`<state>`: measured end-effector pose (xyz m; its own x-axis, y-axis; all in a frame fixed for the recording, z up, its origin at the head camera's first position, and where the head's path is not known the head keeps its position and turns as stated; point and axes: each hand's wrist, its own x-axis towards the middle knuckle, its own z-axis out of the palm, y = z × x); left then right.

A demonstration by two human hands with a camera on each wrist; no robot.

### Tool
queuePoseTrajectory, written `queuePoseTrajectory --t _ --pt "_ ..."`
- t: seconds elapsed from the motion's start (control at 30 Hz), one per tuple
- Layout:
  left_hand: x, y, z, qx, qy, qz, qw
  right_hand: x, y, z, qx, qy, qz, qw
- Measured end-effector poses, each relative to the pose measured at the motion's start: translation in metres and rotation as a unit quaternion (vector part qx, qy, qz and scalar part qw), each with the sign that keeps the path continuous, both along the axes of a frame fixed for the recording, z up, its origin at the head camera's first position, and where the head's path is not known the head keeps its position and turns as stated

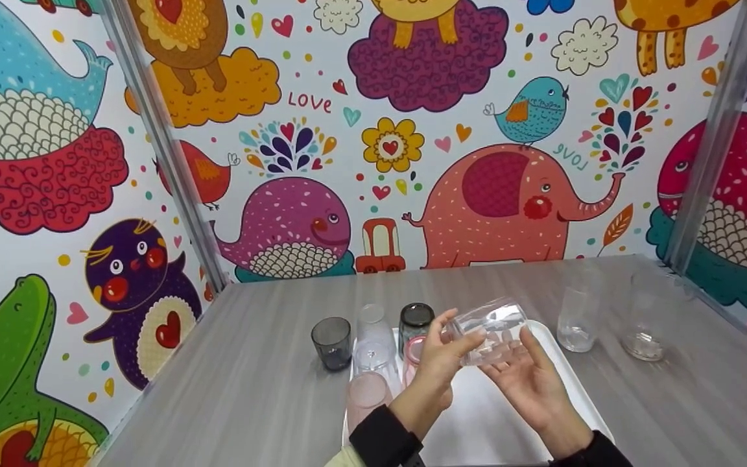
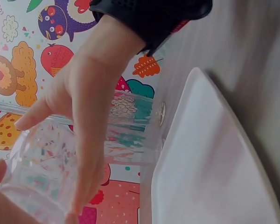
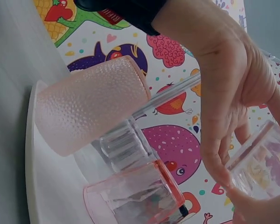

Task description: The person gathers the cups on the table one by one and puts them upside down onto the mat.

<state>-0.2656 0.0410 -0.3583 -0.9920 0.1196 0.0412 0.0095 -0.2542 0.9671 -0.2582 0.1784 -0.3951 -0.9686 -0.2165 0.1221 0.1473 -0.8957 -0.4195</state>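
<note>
A clear glass tumbler (image 1: 491, 327) is held tilted above the white tray (image 1: 477, 421). My left hand (image 1: 435, 366) grips it at the left end, thumb along the near side. My right hand (image 1: 532, 389) holds the other end, thumb on one side and fingers beneath. In the left wrist view, the tumbler (image 2: 44, 163) lies between thumb and fingers of my right hand (image 2: 86, 102). The right wrist view shows its edge (image 3: 263, 158) against my left hand (image 3: 228, 93).
Along the tray's left stand a pink textured glass (image 3: 91, 107), a clear ribbed glass (image 1: 373, 331) and a pink-rimmed glass (image 3: 135, 196). Smoky dark glasses stand left of the tray (image 1: 332, 344) and behind (image 1: 416, 316). Two tall clear glasses (image 1: 578, 318) (image 1: 644, 340) stand at right.
</note>
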Motion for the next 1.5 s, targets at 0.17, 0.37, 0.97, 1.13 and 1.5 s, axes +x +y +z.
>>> queuePoseTrajectory --t 0.17,0.37,0.97,1.13,1.5 --pt "0.001 -0.013 0.01 -0.087 0.072 0.004 0.9936 -0.001 0.009 0.001 0.063 0.012 -0.021 0.998" --pt "0.003 -0.032 0.026 -0.309 0.165 -0.026 0.9361 -0.004 0.029 0.0 0.086 -0.037 -0.052 0.994" --pt "0.019 -0.044 -0.009 -0.661 0.247 -0.043 0.7074 -0.006 0.041 0.001 0.057 -0.065 -0.061 0.994" --pt "0.018 -0.047 -0.019 -0.683 0.257 -0.034 0.6828 -0.006 0.042 0.0 0.042 -0.063 -0.058 0.995" --pt "0.016 -0.049 -0.026 -0.706 0.251 -0.045 0.6608 -0.004 0.043 -0.002 0.055 -0.066 -0.06 0.994"
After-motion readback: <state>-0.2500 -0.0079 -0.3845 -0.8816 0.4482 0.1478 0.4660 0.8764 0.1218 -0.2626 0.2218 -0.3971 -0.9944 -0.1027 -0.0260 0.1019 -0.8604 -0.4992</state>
